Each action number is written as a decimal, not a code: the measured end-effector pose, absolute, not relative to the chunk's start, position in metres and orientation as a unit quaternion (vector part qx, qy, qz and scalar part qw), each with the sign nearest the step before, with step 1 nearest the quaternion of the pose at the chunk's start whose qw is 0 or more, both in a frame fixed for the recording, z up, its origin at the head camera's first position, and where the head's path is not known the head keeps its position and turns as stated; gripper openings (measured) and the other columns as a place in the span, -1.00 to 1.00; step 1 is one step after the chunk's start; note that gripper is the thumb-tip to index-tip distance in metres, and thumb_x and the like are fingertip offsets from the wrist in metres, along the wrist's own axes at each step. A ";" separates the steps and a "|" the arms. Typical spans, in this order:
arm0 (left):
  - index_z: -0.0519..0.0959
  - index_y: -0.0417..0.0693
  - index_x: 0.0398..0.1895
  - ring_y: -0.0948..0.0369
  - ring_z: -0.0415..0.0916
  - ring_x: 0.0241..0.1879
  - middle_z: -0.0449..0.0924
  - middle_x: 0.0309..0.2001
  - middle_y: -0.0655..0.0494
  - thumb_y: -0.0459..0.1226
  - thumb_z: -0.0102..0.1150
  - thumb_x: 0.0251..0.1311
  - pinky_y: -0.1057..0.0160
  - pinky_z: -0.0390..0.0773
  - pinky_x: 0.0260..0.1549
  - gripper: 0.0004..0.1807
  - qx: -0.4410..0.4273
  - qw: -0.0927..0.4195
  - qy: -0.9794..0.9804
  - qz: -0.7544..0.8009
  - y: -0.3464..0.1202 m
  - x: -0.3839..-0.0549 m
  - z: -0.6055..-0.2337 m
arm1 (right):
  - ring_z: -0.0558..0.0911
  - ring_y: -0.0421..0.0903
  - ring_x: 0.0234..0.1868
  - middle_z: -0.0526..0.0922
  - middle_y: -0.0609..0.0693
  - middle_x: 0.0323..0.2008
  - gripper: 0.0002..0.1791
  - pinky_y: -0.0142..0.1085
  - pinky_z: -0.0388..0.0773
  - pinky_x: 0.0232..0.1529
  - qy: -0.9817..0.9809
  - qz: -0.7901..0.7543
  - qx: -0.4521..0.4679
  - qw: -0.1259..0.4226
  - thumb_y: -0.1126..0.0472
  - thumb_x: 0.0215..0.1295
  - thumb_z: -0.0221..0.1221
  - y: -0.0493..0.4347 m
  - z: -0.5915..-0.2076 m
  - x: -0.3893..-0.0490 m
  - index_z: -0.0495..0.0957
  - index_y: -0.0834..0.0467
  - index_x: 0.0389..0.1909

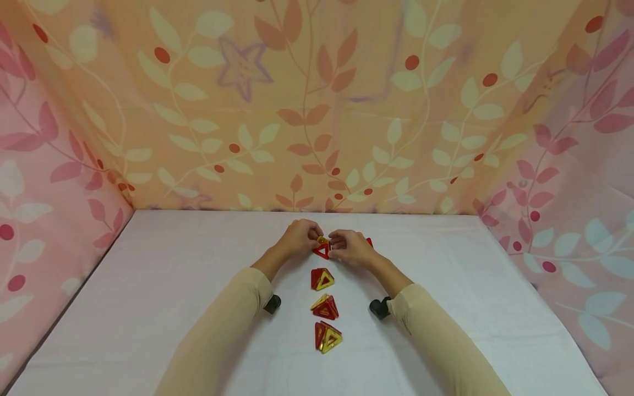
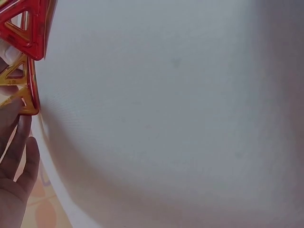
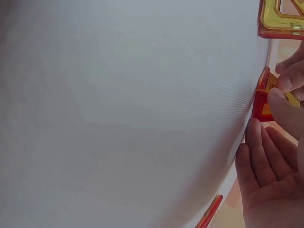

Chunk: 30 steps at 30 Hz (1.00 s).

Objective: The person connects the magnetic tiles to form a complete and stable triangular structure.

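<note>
Between the two hands, a small group of triangular magnetic tiles (image 1: 322, 251), red and yellow, stands on the white cloth. My left hand (image 1: 300, 237) pinches a yellow tile (image 2: 29, 102) in this group from the left side. From the right, my right hand (image 1: 351, 247) holds the same group, its thumb against a red tile (image 3: 262, 105) and the other fingers spread below. Fingers partly hide how the tiles meet. Nearer the body, three tilted red-and-yellow tile pyramids (image 1: 323, 279) (image 1: 325, 307) (image 1: 328, 337) stand in a line.
Part of another red tile (image 1: 369, 242) shows behind the right hand. White cloth (image 1: 148, 308) covers the table, and patterned fabric walls (image 1: 317, 110) rise at the back and both sides. Black wrist devices (image 1: 380, 308) sit below the sleeves.
</note>
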State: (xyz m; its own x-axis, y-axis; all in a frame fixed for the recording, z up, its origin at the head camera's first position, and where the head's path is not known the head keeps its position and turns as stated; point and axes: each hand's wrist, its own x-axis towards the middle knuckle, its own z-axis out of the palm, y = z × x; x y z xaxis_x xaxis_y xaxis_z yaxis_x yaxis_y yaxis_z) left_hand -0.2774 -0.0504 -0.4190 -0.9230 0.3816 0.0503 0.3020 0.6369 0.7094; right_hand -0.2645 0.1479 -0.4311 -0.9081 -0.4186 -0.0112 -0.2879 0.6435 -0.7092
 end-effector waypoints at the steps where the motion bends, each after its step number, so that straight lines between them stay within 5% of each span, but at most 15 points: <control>1: 0.68 -0.13 -0.26 0.21 0.60 -0.28 0.70 -0.36 0.09 -0.46 0.38 0.12 0.18 0.55 -0.13 -0.86 0.190 0.052 0.903 0.383 -0.050 -0.277 -0.419 | 0.67 -0.03 -0.01 0.67 0.10 -0.01 -0.48 -0.16 0.57 0.08 0.903 -0.373 -0.194 0.088 0.28 0.22 0.38 0.148 -0.431 -0.265 0.51 0.32 0.18; 30: 0.68 -0.16 -0.24 0.23 0.60 -0.25 0.71 -0.29 0.09 -0.46 0.34 0.17 0.21 0.57 -0.10 -0.88 0.223 0.071 0.889 0.394 -0.047 -0.273 -0.421 | 0.66 -0.04 -0.02 0.68 0.08 -0.01 -0.57 -0.15 0.56 0.10 0.903 -0.359 -0.222 0.078 0.31 0.25 0.34 0.147 -0.429 -0.260 0.55 0.27 0.14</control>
State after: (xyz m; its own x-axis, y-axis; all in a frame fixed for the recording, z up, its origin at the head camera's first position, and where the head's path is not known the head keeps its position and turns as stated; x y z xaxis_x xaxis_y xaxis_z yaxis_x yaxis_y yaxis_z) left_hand -0.2729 -0.0470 -0.4214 -0.8899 0.4535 0.0492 0.3407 0.5892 0.7326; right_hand -0.2600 0.1467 -0.4287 -0.8894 -0.4568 0.0184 -0.3448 0.6438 -0.6831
